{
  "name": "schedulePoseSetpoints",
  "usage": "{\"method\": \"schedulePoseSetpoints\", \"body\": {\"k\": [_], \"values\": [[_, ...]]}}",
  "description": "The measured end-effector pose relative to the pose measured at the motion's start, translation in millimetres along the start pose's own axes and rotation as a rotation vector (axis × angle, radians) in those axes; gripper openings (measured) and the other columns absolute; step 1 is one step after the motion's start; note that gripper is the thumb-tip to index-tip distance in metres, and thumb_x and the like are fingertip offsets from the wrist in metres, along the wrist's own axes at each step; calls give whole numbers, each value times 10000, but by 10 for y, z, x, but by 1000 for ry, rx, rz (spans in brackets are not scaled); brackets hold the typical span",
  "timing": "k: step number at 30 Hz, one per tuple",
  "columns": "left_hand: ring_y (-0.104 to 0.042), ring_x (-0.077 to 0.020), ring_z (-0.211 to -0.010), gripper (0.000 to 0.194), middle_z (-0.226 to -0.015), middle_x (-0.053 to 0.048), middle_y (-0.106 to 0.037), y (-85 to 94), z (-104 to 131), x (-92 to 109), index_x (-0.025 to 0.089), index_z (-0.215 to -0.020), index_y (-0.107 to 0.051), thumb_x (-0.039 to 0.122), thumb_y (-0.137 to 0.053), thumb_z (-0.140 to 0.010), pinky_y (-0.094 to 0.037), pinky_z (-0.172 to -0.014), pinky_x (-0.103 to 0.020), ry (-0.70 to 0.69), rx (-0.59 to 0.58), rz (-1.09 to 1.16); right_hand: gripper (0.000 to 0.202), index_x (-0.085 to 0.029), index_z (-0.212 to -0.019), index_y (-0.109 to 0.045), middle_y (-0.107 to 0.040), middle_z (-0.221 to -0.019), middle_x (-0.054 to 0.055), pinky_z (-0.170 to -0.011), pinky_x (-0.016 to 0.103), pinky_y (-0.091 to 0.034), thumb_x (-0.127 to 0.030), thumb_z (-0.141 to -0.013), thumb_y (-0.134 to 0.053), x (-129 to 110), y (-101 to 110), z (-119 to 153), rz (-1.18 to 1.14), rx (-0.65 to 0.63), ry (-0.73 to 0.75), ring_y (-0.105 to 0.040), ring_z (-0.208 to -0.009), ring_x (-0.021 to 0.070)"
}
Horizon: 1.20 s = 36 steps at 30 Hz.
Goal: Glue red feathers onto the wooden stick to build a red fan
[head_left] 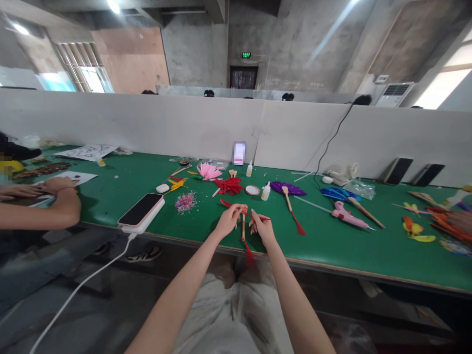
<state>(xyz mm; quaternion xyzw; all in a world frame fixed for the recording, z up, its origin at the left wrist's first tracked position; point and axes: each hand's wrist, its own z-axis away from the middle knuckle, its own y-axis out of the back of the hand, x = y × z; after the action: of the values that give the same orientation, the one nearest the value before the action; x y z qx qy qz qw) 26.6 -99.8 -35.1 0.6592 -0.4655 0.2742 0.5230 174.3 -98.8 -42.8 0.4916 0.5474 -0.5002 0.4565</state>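
With partly closed fingers, the wooden handle (243, 230) is steadied near its far end by the left hand (228, 221), and a slim red piece (264, 218) is pinched by the right hand (262, 228). Bare green tabletop (206, 223) is left on both sides, the near edge being overhung by the red tassel (250, 254). The handle is pointed away from the person, towards red feathers (230, 186) and a glue bottle (266, 191) beyond.
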Motion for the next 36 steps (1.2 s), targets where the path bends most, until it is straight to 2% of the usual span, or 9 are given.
{"method": "schedulePoseSetpoints", "body": {"k": [4, 11, 14, 20, 29, 36], "values": [[-451, -78, -449, 338, -590, 44, -492, 1, -4, -19, 193, -1082, -516, 382, -326, -877, -394, -497, -193, -1, 4, 2, 466, -179, -422, -498, -354, -251, -64, -290, 198, -318, -530, -719, -569, -1, 0, 0, 2, -10, 7, -377, -234, 78], [-493, -87, -503, 353, -672, 23, -535, -13, -15, -34, 194, -1056, -531, 440, -397, -841, -403, -523, -202, -26, 34, -1, 469, -175, -423, -504, -366, -256, -61, -297, 196, -327, -526, -728, -563, 6, -2, 3, 10, -7, 7, -381, -235, 76], [-493, -91, -497, 357, -646, 25, -531, -12, -16, -34, 189, -1047, -534, 445, -404, -836, -395, -512, -201, -20, 29, 7, 471, -174, -423, -507, -365, -255, -62, -297, 194, -327, -529, -728, -563, 15, -1, 0, 13, -4, 10, -372, -233, 72], [-428, -78, -412, 340, -561, 52, -481, 3, -4, -19, 183, -1045, -526, 408, -354, -858, -361, -461, -199, 0, -1, 38, 470, -173, -429, -504, -363, -257, -61, -297, 190, -328, -526, -735, -558, 35, 10, -14, 20, -16, 26, -379, -237, 72], [-426, -79, -436, 287, -511, 62, -446, -6, -15, -38, 175, -999, -540, 324, -339, -859, -356, -494, -195, 12, 24, 49, 488, -171, -417, -494, -351, -253, -60, -287, 190, -296, -519, -756, -537, 4, 9, 0, 33, -21, 39, -371, -230, 71], [-424, -73, -418, 301, -573, 46, -500, -26, -32, -107, 174, -1051, -511, 298, -307, -867, -362, -469, -195, 20, 18, 77, 481, -174, -418, -489, -349, -254, -63, -290, 187, -305, -519, -749, -544, -4, -5, 0, 34, -9, 39, -372, -232, 70]]}}
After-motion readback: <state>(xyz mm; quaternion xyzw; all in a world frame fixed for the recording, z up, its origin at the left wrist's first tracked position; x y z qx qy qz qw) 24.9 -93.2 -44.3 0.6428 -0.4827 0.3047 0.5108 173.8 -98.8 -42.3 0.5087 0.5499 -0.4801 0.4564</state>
